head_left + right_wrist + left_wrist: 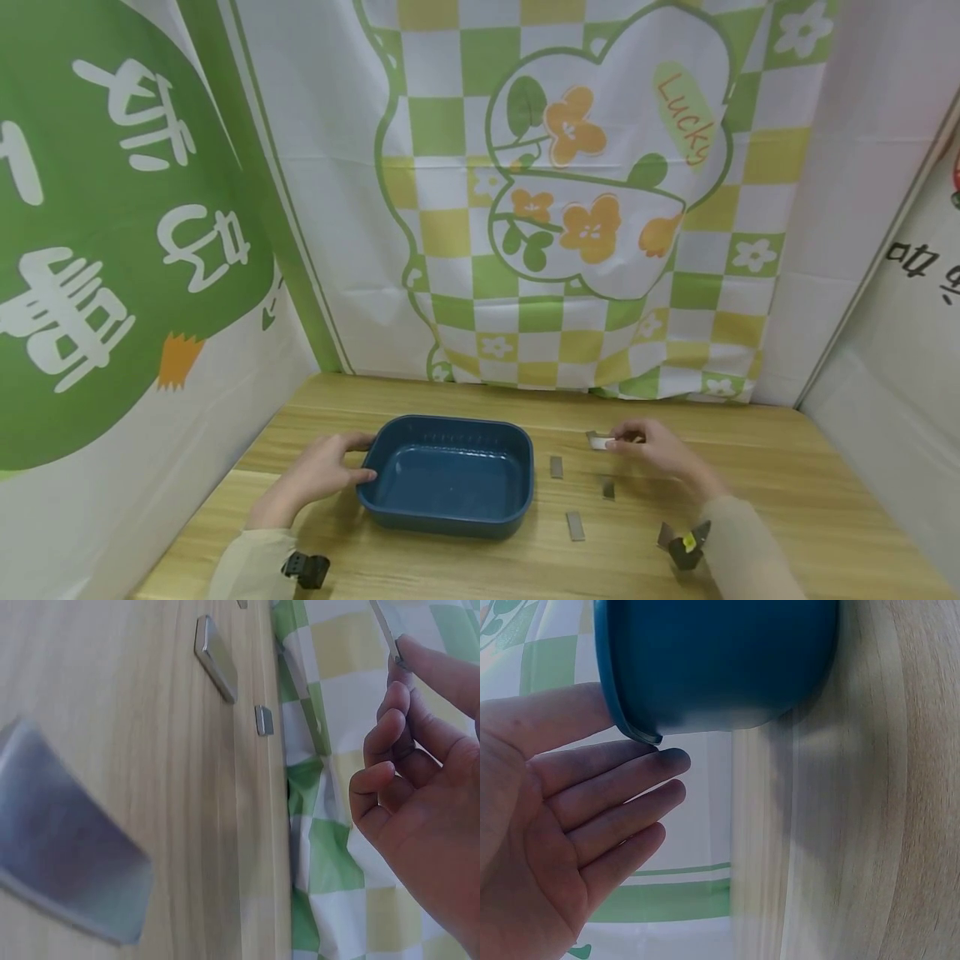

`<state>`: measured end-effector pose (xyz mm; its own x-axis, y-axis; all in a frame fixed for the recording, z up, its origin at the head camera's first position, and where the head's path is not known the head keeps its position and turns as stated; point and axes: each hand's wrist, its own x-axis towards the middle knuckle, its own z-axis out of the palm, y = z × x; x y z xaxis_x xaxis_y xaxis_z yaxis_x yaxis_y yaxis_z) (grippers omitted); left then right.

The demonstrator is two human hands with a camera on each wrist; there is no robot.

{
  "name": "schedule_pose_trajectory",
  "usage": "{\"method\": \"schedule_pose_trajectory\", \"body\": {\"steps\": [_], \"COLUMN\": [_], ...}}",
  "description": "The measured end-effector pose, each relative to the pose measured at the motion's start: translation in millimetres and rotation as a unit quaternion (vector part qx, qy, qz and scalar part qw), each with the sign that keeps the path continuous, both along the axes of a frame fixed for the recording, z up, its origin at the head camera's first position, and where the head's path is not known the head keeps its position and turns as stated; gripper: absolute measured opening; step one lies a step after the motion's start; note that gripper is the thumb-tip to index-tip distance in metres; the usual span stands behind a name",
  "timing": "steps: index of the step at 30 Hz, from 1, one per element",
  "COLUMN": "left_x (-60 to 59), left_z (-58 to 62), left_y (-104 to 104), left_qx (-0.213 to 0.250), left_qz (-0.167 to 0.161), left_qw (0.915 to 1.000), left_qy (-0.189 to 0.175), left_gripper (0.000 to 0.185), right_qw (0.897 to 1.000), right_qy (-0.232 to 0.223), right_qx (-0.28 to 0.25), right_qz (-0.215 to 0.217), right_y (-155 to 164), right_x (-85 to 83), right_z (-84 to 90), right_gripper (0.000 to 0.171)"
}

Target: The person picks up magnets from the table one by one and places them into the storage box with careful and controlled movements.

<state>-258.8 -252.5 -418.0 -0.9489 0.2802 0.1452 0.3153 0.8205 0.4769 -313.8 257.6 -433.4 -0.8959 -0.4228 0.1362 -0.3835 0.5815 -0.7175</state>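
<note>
A dark blue basin (450, 475) stands on the wooden table (787, 500), and nothing shows inside it. My left hand (348, 458) rests against its left end. In the left wrist view the straight fingers (622, 795) touch the basin's rim (634, 731). To the right of the basin, my right hand (618, 442) pinches a small metal plate (598, 440) between thumb and forefinger, just above the table. The right wrist view shows that plate's edge (386, 630) at the fingertips of my right hand (405, 750).
Three more small metal plates lie between the basin and my right hand (556, 467) (608, 490) (574, 525). The right wrist view shows one large and close (67, 862), another farther off (216, 658). Patterned cloth walls (570, 208) enclose the table at the back and sides.
</note>
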Motion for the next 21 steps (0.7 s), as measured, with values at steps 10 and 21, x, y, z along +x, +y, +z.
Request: {"method": "schedule_pose_trajectory", "body": {"steps": [10,21], "left_x": [1.0,2.2], "left_z": [0.3,3.3], "left_y": [-1,-2], "left_qx": [-0.001,0.002], "left_qz": [-0.001,-0.001], "left_qw": [1.0,1.0], "left_qy": [-0.004,-0.008], "left_gripper": [0.053,0.053], "right_qw": [1.0,1.0], "right_qy": [0.005,0.006], "right_qx": [-0.012,-0.009], "right_qz": [0.015,0.028], "right_y": [-13,-22], "right_x": [-3.8,-6.7], "right_z": [2.1,3.1], "right_gripper": [0.02,0.02]}}
